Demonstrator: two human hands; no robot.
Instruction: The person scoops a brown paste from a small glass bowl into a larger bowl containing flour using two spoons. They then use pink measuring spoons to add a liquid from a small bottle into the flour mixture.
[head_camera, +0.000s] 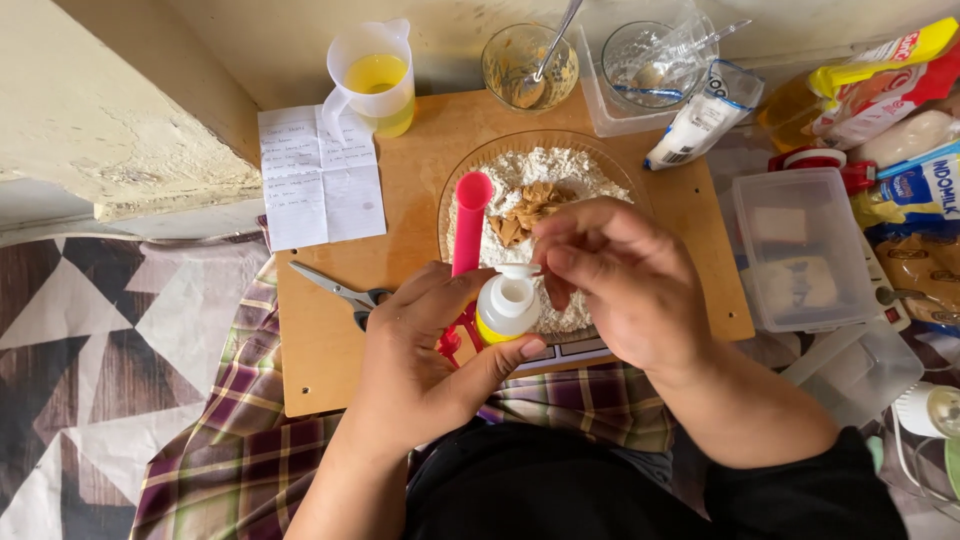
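Left hand (425, 350): we clamp it round the small bottle (506, 308), at 6 o'clock of the flour bowl (470, 175).
Right hand (620, 285): our fingertips pinch together on the bottle's white cap (520, 270).
Pink tool (468, 225): leaning in the bowl.
Scissors (345, 295): at 9 o'clock of the bottle, on the board (420, 150).
Jug (375, 75): at 11 o'clock.

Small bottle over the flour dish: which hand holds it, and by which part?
The left hand grips the small bottle around its body; the right hand pinches its white flip cap.
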